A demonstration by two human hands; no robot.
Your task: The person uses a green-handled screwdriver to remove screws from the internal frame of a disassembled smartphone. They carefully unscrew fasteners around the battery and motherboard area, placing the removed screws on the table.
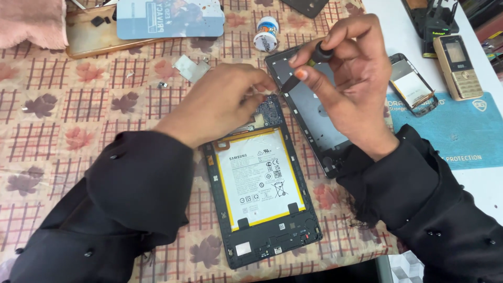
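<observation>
An opened tablet (262,230) lies face down on the patterned cloth, its large white battery (257,178) and circuit board exposed. My left hand (220,105) rests on the tablet's upper end, fingers pinched near the board. My right hand (346,73) holds a small black-handled screwdriver (314,57), its tip pointing down at the tablet's top right corner. The removed dark back cover (309,112) lies beside the tablet, partly under my right hand.
A small white jar (266,32) and a flat metal piece (191,68) sit beyond the tablet. A wooden tray (91,39) with a blue card lies at top left. At right are a gold keypad phone (457,65), a bare phone frame (411,84) and a blue mat (461,131).
</observation>
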